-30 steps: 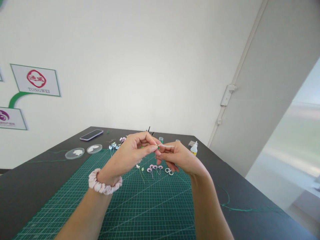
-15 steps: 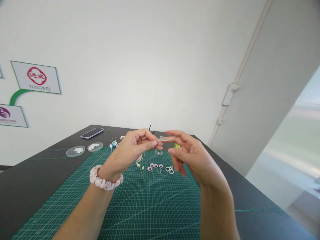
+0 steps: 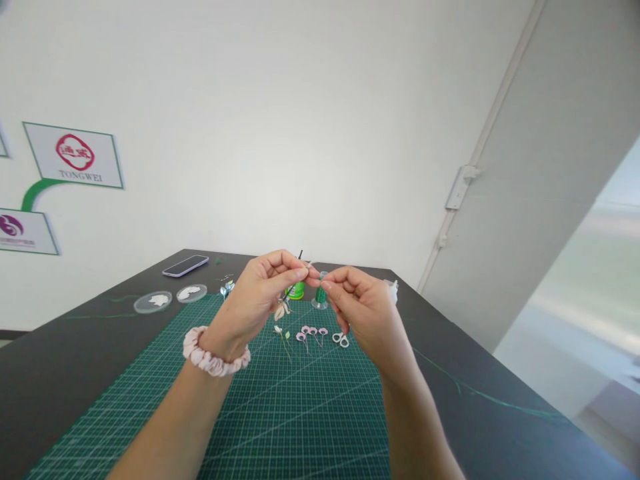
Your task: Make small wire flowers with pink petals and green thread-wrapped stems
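Note:
Above the cutting mat, my left hand (image 3: 273, 287) is closed in a pinch, with a thin pale strand (image 3: 309, 265) at its fingertips. My right hand (image 3: 359, 300) also pinches, thumb against forefinger, right beside the left fingertips; the strand between them is barely visible. Below on the mat lie several pinkish-purple petal pieces on wire stems (image 3: 313, 331). White-handled scissors (image 3: 341, 340) rest to their right, partly under my right hand. A small white bud with a green leaf on a stem (image 3: 283, 340) lies to the left. Behind my fingers stands a spool of green thread (image 3: 320, 297).
The green gridded cutting mat (image 3: 300, 413) covers much of the black table (image 3: 450, 373). Two shallow clear dishes (image 3: 143, 305) with white pieces and a phone (image 3: 186, 266) are at the left. A bright green container (image 3: 297, 291) stands behind my hands. Loose green thread (image 3: 493, 400) trails at right.
My right hand has moved left and its spread fingers have closed into a pinch near my left fingertips. The pale strand that lay along my right forefinger is now mostly hidden.

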`<state>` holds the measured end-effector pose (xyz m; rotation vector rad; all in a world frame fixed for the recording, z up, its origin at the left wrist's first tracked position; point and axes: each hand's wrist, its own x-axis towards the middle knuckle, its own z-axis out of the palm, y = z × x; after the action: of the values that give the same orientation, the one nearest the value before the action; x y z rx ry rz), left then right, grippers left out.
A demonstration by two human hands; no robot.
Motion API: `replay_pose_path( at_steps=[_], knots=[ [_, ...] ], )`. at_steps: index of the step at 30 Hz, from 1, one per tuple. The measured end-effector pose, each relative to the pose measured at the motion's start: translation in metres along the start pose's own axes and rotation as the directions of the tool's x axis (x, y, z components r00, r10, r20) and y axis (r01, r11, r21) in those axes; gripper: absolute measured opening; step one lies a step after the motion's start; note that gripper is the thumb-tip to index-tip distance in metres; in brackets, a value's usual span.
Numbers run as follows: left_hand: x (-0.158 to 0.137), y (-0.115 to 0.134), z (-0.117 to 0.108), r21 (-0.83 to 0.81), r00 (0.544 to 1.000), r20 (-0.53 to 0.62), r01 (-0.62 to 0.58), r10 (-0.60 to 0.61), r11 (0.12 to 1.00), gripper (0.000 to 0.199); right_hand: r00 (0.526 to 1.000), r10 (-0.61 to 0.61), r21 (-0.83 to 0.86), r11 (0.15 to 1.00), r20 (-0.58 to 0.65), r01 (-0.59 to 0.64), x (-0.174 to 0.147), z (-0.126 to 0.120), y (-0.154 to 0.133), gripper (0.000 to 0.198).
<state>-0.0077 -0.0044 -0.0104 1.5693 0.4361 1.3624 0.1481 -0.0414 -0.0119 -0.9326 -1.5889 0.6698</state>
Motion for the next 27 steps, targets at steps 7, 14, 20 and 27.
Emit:
replay_pose_path(
  at_steps=[7, 14, 20, 27],
  knots=[
    [0.001, 0.001, 0.001, 0.042, 0.999, -0.04, -0.007, 0.008, 0.999, 0.01, 0.997, -0.076, -0.067, 0.995, 0.013, 0.077, 0.002, 0.002, 0.006, 0.016],
    [0.001, 0.003, 0.001, 0.592, 0.97, -0.142, -0.077, 0.198, 0.802, 0.013, 0.979, -0.197, -0.335, 0.921, 0.046, 0.201, -0.004, 0.002, 0.002, 0.018],
    [0.001, 0.002, 0.005, 0.803, 0.919, -0.018, -0.221, 0.394, 0.554, 0.014, 0.919, -0.393, -0.548, 0.764, 0.025, 0.341, -0.011, 0.004, -0.014, 0.022],
    [-0.001, -0.004, 0.002, 0.876, 0.853, 0.117, -0.33, 0.51, 0.352, 0.015, 0.874, -0.486, -0.617, 0.686, 0.007, 0.386, -0.014, 0.004, -0.018, 0.02]
  ],
)
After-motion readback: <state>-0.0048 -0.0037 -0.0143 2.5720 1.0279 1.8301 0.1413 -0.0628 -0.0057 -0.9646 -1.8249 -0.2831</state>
